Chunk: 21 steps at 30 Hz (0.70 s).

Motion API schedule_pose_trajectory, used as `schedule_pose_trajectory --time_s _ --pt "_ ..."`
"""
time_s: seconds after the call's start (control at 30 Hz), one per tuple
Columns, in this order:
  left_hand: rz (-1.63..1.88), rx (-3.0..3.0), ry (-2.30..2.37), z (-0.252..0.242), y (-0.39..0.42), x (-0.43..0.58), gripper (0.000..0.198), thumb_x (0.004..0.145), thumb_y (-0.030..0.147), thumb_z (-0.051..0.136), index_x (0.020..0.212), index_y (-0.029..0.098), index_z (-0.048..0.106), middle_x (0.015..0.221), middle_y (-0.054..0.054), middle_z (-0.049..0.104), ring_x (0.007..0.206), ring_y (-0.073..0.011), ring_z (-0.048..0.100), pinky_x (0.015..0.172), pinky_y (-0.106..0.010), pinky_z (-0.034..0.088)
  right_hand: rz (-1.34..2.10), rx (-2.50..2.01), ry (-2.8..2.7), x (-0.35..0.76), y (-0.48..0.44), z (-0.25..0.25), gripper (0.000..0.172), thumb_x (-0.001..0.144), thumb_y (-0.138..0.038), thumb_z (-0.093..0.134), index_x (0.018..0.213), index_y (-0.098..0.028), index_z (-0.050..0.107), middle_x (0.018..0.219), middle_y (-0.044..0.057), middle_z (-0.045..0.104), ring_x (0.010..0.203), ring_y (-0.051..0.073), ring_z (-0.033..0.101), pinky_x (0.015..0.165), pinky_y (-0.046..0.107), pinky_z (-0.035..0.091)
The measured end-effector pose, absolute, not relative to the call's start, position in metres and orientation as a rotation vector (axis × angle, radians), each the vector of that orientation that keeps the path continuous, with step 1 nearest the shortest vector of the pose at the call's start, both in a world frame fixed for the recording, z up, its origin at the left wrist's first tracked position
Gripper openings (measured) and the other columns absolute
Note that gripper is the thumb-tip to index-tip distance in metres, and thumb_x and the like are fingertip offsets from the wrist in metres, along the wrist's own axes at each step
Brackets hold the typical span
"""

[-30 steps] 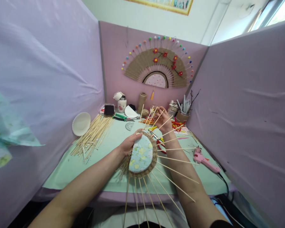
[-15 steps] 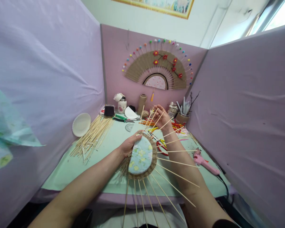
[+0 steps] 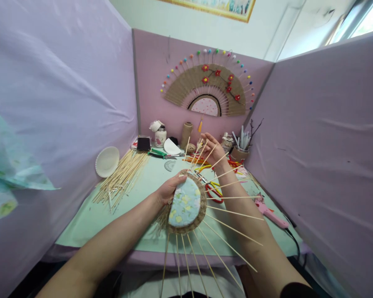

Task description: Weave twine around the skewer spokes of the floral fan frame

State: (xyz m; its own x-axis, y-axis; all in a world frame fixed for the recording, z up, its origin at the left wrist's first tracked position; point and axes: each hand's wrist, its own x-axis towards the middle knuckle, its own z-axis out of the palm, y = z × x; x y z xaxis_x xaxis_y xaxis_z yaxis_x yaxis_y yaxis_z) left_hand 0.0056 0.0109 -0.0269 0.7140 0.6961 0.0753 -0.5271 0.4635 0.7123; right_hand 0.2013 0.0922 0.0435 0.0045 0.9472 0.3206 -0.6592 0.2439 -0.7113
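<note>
My left hand (image 3: 170,189) grips the straight side of a half-round fan base (image 3: 186,203), thumb on top at its upper end. Blue-green floral fabric covers the base, and a woven brown twine border (image 3: 202,207) follows its curve. Thin bamboo sticks (image 3: 234,228) radiate from that border to the right and downward. Behind the upper stick tips is my right hand (image 3: 214,150), raised, fingers bent inward; whatever they pinch is too small to make out. Red-handled scissors (image 3: 214,193) lie on the table beneath the sticks, beside a yellow-handled tool (image 3: 216,188).
Loose bamboo sticks (image 3: 121,178) are piled at left near a white dish (image 3: 107,161). Green-handled pruners (image 3: 161,155) lie at the back. A pink glue gun (image 3: 272,215) with a cord rests at right. A finished fan (image 3: 209,89) hangs on the back panel.
My right hand has risen slightly beside the upper stick tips. My left hand keeps its hold on the fan base, and the whole view has shifted a little.
</note>
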Motion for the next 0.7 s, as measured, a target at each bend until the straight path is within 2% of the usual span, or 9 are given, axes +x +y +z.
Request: schedule_pose_trajectory --time_s 0.1,0.23,0.37,0.53,0.7 --pt "0.756 0.791 0.204 -0.026 0.010 0.006 0.035 0.076 0.026 0.071 0.106 0.017 0.056 0.102 -0.013 0.073 0.092 -0.0269 0.071 0.086 -0.041 0.052 1.333 -0.467 -0.900 0.197 0.094 0.038 0.027 0.072 -0.007 0.070 0.093 -0.024 0.069 0.101 -0.001 0.075 0.048 0.003 0.052 0.044 0.015 0.046" --pt "0.777 0.820 0.224 -0.025 0.010 0.006 0.038 0.077 0.028 0.071 0.110 0.017 0.057 0.098 -0.012 0.073 0.089 -0.0262 0.071 0.083 -0.039 0.053 1.348 -0.568 -0.940 0.180 0.093 0.013 0.036 0.063 -0.008 0.079 0.095 -0.022 0.069 0.101 0.001 0.075 0.078 0.012 0.070 0.063 0.020 0.056" --pt "0.808 0.813 0.245 -0.022 0.010 0.004 0.040 0.074 0.027 0.073 0.110 0.017 0.057 0.092 -0.009 0.074 0.083 -0.0229 0.072 0.081 -0.035 0.054 1.351 -0.661 -1.024 0.156 0.089 -0.014 0.038 0.061 -0.011 0.082 0.096 -0.020 0.071 0.097 0.002 0.075 0.091 0.014 0.069 0.079 0.024 0.055" --pt "0.852 0.762 0.359 -0.022 0.012 0.003 0.035 0.071 0.025 0.077 0.099 0.015 0.059 0.074 -0.005 0.072 0.062 -0.0180 0.069 0.063 -0.027 0.055 1.313 -0.693 -1.218 0.130 0.075 -0.018 0.041 0.058 -0.011 0.083 0.096 -0.025 0.071 0.099 -0.002 0.075 0.102 0.018 0.065 0.093 0.032 0.050" --pt "0.872 0.778 0.424 -0.022 0.010 0.004 0.032 0.070 0.028 0.078 0.093 0.013 0.061 0.071 -0.006 0.071 0.059 -0.0176 0.067 0.059 -0.027 0.054 1.327 -0.632 -1.226 0.122 0.049 -0.006 0.041 0.059 -0.017 0.083 0.096 -0.030 0.070 0.098 -0.002 0.074 0.109 0.021 0.062 0.096 0.036 0.050"
